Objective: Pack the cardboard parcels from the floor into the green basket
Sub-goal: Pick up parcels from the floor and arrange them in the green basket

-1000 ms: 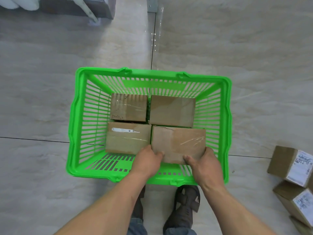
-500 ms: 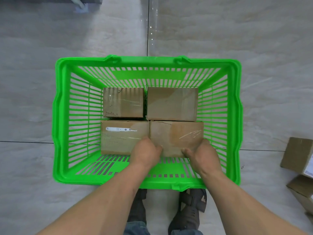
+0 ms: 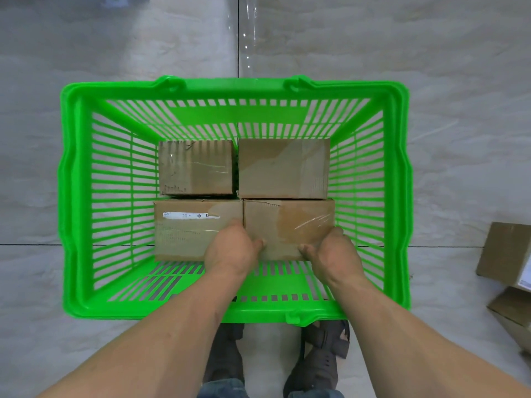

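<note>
The basket (image 3: 86, 196) is bright green moulded plastic with a smooth, slightly glossy rim and slatted walls. The four parcels inside are matt brown cardboard; the near right parcel (image 3: 287, 222) carries shiny clear tape that catches the light, and the near left parcel (image 3: 184, 234) bears a white paper label strip. The floor (image 3: 445, 67) is pale polished tile, smooth and reflective, with thin dark joints
</note>
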